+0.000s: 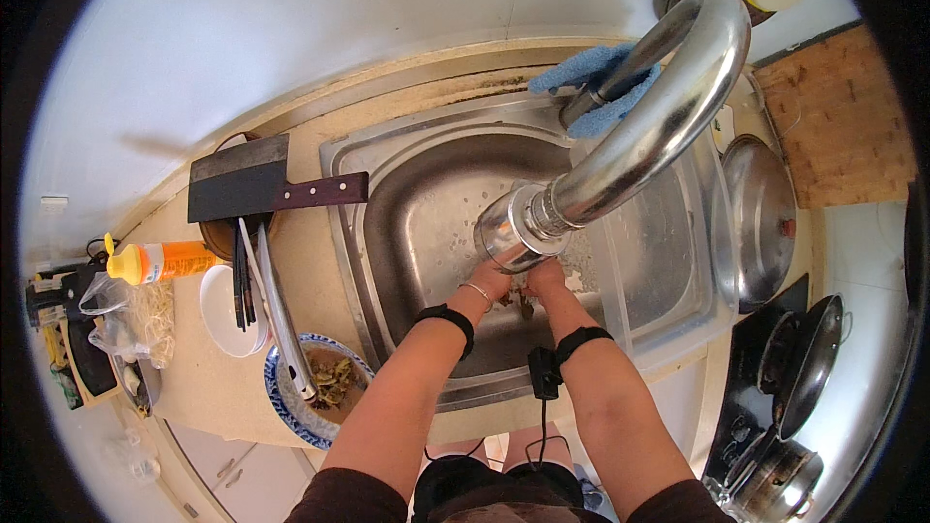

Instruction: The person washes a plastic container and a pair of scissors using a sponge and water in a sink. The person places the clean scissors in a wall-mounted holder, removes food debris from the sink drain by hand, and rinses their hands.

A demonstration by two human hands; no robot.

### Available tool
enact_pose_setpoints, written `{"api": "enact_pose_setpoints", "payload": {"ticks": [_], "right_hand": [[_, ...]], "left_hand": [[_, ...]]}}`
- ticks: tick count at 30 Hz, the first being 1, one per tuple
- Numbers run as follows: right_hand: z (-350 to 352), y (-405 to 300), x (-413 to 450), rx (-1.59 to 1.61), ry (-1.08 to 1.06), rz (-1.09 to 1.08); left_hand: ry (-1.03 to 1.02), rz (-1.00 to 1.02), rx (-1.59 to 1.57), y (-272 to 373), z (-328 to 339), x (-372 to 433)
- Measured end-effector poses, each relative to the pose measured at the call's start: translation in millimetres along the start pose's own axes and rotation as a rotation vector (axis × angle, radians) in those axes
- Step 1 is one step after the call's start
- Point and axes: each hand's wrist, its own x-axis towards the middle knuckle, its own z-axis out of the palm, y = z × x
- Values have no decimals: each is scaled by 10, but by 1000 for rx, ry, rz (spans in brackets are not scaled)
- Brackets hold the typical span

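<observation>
Both of my hands are low in a stainless steel sink (pixel 436 196), beneath the tap's wide spout head (pixel 519 229). My left hand (pixel 491 280) is partly covered by that spout head, and its fingers are out of sight. Close beside it, my right hand (pixel 545 277) also has its fingertips hidden. Dark green-brown vegetable pieces (pixel 524 303) show between the two hands; whether they are gripped or lie on the sink floor is unclear. Water drops dot the basin. To the left, a blue-rimmed bowl (pixel 275 388) contains similar wet leafy pieces and a metal utensil handle (pixel 280 312) crosses it.
A cleaver (pixel 240 178) lies on a pot at the counter's left, by chopsticks (pixel 243 283), white bowls (pixel 218 312) and an orange bottle (pixel 174 261). A clear plastic container (pixel 654 254) covers the sink's right side. Beyond are a lid (pixel 759 225) and a wok (pixel 810 370).
</observation>
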Motion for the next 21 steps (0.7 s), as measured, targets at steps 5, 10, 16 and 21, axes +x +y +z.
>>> {"api": "enact_pose_setpoints", "payload": {"ticks": [5, 10, 16, 21], "right_hand": [[111, -74, -3, 266, -61, -115], [125, 97, 198, -296, 54, -365], [-203, -207, -355, 732, 7, -76], [-496, -393, -891, 796, -63, -160]], "left_hand": [[38, 27, -90, 0, -79, -88], [39, 84, 78, 342, -211, -53], [171, 81, 210, 639, -402, -284], [197, 25, 226, 1084, -593, -672]]}}
